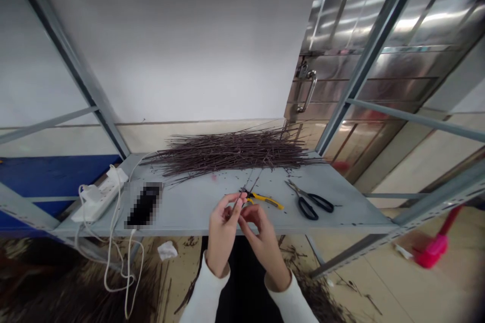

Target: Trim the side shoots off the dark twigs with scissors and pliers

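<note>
My left hand (pixel 222 232) pinches a thin dark twig (pixel 258 178) between thumb and forefinger above the front of the shelf. Close beside it, my right hand (pixel 262 234) has its thumb and forefinger pressed together near the lower part of the twig. What sits between those right fingertips is too small to make out. Just beyond my hands lie yellow-handled pliers (pixel 271 200), their jaws partly hidden by my fingers and the twig. Black-handled scissors (pixel 308 201) rest to the right, blades slightly apart. A large heap of dark twigs (pixel 235 152) stretches along the back of the shelf.
A white power strip (pixel 102 194) with plugs and trailing cables (pixel 113 242) occupies the shelf's left end, beside a blurred-out phone (pixel 146 205). Metal uprights (pixel 367 55) frame both sides. Twig scraps and a crumpled white tissue (pixel 167 250) lie on the floor below.
</note>
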Motion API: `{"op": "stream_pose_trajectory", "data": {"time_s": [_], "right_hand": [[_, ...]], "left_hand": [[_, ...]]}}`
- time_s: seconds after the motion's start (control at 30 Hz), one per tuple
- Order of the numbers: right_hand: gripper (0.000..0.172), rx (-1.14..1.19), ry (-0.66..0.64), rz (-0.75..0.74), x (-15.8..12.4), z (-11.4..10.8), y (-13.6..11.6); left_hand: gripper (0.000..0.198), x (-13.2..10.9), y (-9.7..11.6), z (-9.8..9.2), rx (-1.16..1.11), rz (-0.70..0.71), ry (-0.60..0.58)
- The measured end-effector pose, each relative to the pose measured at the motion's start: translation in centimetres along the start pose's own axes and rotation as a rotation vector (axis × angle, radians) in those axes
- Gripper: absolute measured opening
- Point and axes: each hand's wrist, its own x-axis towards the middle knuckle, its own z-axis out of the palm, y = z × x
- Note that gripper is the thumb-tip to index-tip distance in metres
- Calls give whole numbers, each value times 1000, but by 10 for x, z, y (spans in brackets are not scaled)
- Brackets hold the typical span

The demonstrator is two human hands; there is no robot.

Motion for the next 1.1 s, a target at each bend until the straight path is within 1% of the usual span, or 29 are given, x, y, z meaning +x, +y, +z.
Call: {"op": "stream_pose_trajectory", "data": {"time_s": [0.1, 0.2, 0.33, 0.47, 0.57, 0.63, 0.77, 0.87, 0.97, 1.1], "right_hand": [[25, 46, 156, 45, 6, 9, 10], [29, 16, 254, 101, 11, 12, 21], [32, -40, 359, 155, 15, 10, 35], [37, -10, 423, 190, 17, 2, 49], [38, 48, 395, 215, 18, -6, 55], [38, 87, 360, 228, 17, -10, 54], [33, 142, 287, 230, 12, -9, 41], [28, 179, 227, 219, 9, -5, 26], [26, 211, 200, 215, 8, -1, 11], [24, 257, 188, 217, 13, 0, -5]], "left_hand": [[36, 0, -1, 2, 16, 5, -7], [36, 0, 1, 1, 27, 5, -15], [37, 1, 1, -2, 45, 19, -11], [38, 3, 1, -4, 71, 41, -39], [37, 3, 0, -6, 71, 31, -58], [37, 4, -1, -6, 66, 22, -68], [35, 7, -6, -6, 71, 16, -103], [30, 11, -8, -8, 120, 60, -156], [26, 15, -2, -12, 241, 100, -240], [23, 18, 15, -20, 326, 117, -333]]}}
